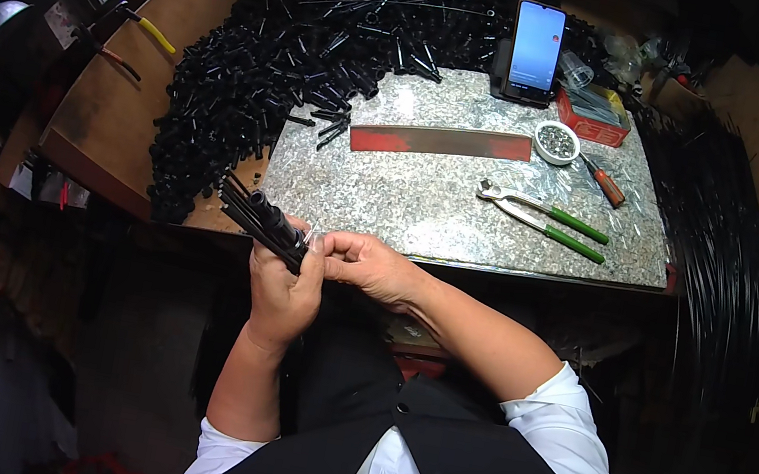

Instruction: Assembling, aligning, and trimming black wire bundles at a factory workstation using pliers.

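My left hand (282, 289) is closed round a bundle of thin black rods (247, 211) with thicker, short black tubular pieces among them. The bundle slants up and to the left, past the front edge of the stone-topped bench. My right hand (369, 268) meets it from the right, thumb and fingers pinched together beside the left thumb. Something small and shiny shows at the fingertips, too small to name. The lower end of the bundle is hidden by my hands.
A big heap of black tubular parts (258, 63) covers the bench's back left. On the stone slab (406, 201) lie green-handled pincers (545, 221), a red-brown strip (442, 142), a screwdriver (604, 183), a white bowl (556, 143), a red box (594, 114) and a propped phone (535, 51). Long black rods (721, 226) hang right.
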A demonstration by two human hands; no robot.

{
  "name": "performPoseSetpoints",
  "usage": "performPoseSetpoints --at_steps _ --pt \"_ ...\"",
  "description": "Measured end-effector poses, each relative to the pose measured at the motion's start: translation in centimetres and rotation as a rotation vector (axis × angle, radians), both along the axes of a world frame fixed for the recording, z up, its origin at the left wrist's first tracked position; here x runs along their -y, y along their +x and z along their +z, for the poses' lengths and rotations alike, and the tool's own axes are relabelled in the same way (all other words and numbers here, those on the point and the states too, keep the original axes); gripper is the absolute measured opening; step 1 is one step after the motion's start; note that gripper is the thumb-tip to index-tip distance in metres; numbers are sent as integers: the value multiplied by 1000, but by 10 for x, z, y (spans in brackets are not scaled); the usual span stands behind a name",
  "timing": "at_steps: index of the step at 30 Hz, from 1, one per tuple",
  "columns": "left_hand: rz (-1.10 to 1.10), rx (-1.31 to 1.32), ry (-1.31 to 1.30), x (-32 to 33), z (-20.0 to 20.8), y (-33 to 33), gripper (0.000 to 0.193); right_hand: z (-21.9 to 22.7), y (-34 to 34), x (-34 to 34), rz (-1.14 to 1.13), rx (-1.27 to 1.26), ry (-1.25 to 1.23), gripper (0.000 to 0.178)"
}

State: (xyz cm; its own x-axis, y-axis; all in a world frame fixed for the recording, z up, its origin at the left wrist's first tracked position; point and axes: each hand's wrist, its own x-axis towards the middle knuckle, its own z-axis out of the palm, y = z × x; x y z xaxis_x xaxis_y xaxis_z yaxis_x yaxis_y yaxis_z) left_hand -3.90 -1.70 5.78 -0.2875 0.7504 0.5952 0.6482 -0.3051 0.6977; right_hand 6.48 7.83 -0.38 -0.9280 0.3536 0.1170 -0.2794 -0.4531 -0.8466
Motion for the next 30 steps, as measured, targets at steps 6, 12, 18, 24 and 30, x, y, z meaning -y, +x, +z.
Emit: performPoseSetpoints --at_steps 6,12,18,24,30 --pt "-1 -29 30 -2 -6 -3 20 3 5 2 -46 48 1 14" --pt "-104 335 73 9 -13 0 18 30 20 14 -198 159 156 23" --pt "-122 606 49 7 -4 3 18 52 72 -4 -384 274 404 37" --pt "-429 853 73 7 -16 5 8 67 122 -26 -634 300 418 35" --pt "-501 808 32 7 -7 12 13 62 168 -50 -903 374 455 33"
